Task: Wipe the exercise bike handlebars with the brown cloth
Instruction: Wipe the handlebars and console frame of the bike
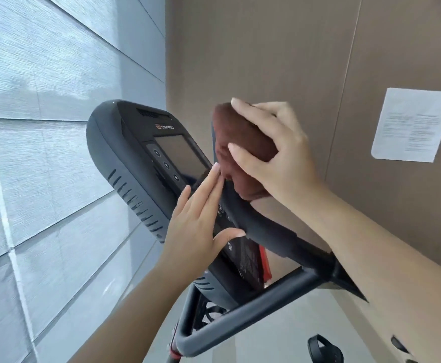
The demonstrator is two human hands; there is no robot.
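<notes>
1. Head view: the brown cloth (243,150) is bunched over the upper end of the black handlebar (256,226), just right of the console (146,163).
2. The right hand (274,153) presses the cloth onto the bar, its fingers curled and clamped on the fabric.
3. The left hand (198,221) lies flat against the console's edge and the bar (it grips nothing), fingers straight and close together, thumb spread.
4. Wiping looks under way at the bar's top; the lower crossbar (240,318) is probably not yet done.
5. Next, the cloth likely needs to slide down the curve toward the person, wrapped tightly so it doesn't slip off.
6. Behind, a paper notice (413,124) hangs on the brown wall (266,48).
</notes>
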